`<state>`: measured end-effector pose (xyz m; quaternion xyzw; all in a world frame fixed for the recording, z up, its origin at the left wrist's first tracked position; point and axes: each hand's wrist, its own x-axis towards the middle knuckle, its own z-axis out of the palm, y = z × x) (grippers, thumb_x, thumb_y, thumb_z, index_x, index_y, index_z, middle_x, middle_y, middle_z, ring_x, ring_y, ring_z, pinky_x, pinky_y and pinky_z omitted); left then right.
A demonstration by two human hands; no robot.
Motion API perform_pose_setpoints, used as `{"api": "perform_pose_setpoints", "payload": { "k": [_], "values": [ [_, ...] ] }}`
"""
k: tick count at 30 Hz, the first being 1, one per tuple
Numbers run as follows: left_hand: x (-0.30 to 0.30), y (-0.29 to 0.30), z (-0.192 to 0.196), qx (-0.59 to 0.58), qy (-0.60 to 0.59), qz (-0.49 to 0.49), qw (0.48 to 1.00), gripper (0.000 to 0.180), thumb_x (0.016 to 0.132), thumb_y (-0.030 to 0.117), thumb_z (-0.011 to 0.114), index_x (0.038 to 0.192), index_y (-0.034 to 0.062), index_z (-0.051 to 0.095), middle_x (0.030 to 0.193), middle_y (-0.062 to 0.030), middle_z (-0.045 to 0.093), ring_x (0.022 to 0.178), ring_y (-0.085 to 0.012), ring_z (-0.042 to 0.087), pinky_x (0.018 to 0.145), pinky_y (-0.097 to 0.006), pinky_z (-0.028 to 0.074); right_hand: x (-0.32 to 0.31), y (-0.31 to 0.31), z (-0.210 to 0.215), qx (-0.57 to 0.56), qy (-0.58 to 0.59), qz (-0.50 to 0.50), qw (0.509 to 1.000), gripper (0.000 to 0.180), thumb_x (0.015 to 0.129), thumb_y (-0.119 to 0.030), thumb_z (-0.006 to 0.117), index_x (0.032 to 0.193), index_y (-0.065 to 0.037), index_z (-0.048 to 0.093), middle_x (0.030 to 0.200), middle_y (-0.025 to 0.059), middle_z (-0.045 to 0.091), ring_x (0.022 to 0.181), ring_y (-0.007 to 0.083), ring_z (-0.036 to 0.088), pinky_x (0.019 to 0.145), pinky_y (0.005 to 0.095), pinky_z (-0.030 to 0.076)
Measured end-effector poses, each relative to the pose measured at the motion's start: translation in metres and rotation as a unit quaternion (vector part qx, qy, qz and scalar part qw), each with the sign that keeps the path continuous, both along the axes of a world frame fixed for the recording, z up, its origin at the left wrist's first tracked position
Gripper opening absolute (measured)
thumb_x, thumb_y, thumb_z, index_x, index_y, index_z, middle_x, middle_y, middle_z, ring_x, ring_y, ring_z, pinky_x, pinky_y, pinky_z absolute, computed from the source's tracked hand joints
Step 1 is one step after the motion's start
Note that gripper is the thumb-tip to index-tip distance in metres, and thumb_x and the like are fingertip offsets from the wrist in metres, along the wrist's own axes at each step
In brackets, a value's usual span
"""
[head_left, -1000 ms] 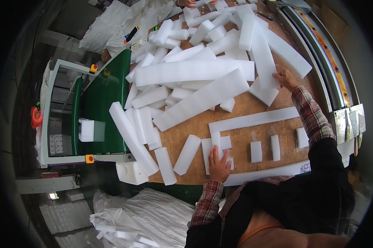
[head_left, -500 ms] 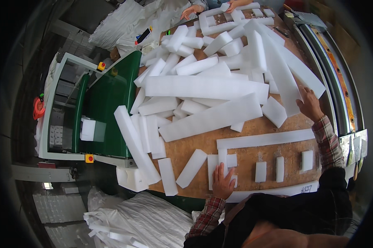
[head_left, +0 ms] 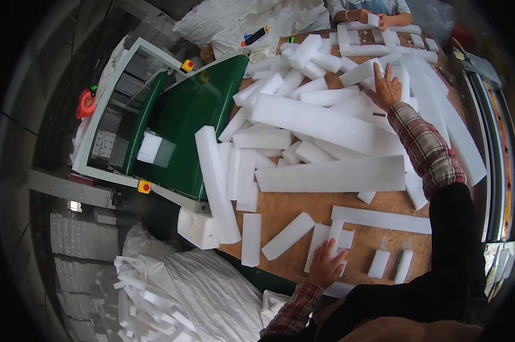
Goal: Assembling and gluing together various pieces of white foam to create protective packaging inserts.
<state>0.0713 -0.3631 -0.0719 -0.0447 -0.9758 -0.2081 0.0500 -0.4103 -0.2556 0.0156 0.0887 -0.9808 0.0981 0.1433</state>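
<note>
My right hand [head_left: 387, 88] reaches far over a heap of white foam blocks, fingers spread. Its fingertips lie at a foam block [head_left: 359, 74] in the pile; whether they touch it I cannot tell. My left hand [head_left: 326, 265] rests with fingers apart at the lower ends of a flat foam piece [head_left: 317, 246] and a narrow upright strip [head_left: 337, 231]. A long foam strip [head_left: 383, 220] joins that corner and runs right. Two small foam blocks [head_left: 379, 264] stand inside the angle. Between my hands lies a long foam plank [head_left: 330, 174].
A green conveyor belt [head_left: 183, 114] with red-and-yellow buttons stands at left. Across the table, a co-worker's hands [head_left: 377, 21] hold a small foam piece over a foam frame [head_left: 371, 50]. A metal rail [head_left: 497, 159] runs along the right. A white sack [head_left: 200, 290] lies below left.
My right hand has left the long foam piece at the right and stretched forward over the pile. My left hand stays at the foam corner. The view has shifted, so the scene sits farther right.
</note>
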Motion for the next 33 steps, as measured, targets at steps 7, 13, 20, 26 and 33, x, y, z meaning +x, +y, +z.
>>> {"api": "perform_pose_setpoints", "payload": {
  "k": [7, 13, 20, 26, 33],
  "values": [
    [-0.003, -0.007, 0.003, 0.006, 0.01, -0.002, 1.0, 0.051, 0.082, 0.026, 0.056, 0.132, 0.0165, 0.047, 0.144, -0.0182, 0.029, 0.13, -0.0401, 0.03, 0.105, -0.049, 0.028, -0.041, 0.01, -0.005, -0.028, 0.011, -0.013, 0.999, 0.029, 0.078, -0.012, 0.056, 0.105, -0.004, 0.055, 0.101, 0.0183, 0.059, 0.09, 0.0361, 0.057, 0.073, 0.0425, 0.048],
    [-0.02, -0.035, 0.033, 0.145, 0.023, -0.015, 0.989, 0.055, 0.084, 0.027, 0.056, 0.134, 0.0113, 0.043, 0.144, -0.0161, 0.029, 0.133, -0.0369, 0.027, 0.107, -0.046, 0.027, 0.036, 0.096, 0.052, -0.134, 0.17, 0.152, 0.964, 0.05, 0.073, -0.014, 0.06, 0.122, -0.005, 0.051, 0.123, 0.0159, 0.051, 0.103, 0.0341, 0.053, 0.085, 0.0385, 0.047],
    [-0.163, -0.218, 0.074, -0.052, 0.152, 0.122, 0.979, 0.057, 0.075, 0.006, 0.06, 0.129, 0.0015, 0.041, 0.141, -0.0173, 0.029, 0.131, -0.0379, 0.029, 0.107, -0.042, 0.028, 0.302, 0.167, 0.042, -0.188, 0.158, 0.217, 0.945, 0.071, 0.066, 0.007, 0.056, 0.133, -0.013, 0.043, 0.126, 0.0179, 0.042, 0.113, 0.038, 0.046, 0.094, 0.0523, 0.044],
    [-0.272, -0.326, 0.077, -0.285, 0.049, 0.209, 0.934, 0.071, 0.069, -0.004, 0.059, 0.135, 0.0095, 0.035, 0.141, -0.0121, 0.032, 0.128, -0.0318, 0.031, 0.102, -0.042, 0.035, 0.443, 0.154, -0.041, -0.131, 0.029, 0.113, 0.985, 0.07, 0.066, 0.013, 0.051, 0.133, -0.009, 0.041, 0.125, 0.0189, 0.039, 0.108, 0.035, 0.047, 0.09, 0.0392, 0.045],
    [-0.295, -0.302, 0.062, -0.375, -0.018, 0.133, 0.917, 0.072, 0.065, 0.008, 0.068, 0.13, 0.0128, 0.038, 0.117, -0.0126, 0.045, 0.109, -0.0299, 0.041, 0.1, -0.04, 0.03, 0.453, 0.117, -0.056, -0.163, -0.04, 0.068, 0.984, 0.062, 0.074, -0.01, 0.066, 0.131, -0.009, 0.04, 0.128, 0.0172, 0.034, 0.11, 0.037, 0.043, 0.095, 0.0437, 0.04]
  ]
}}
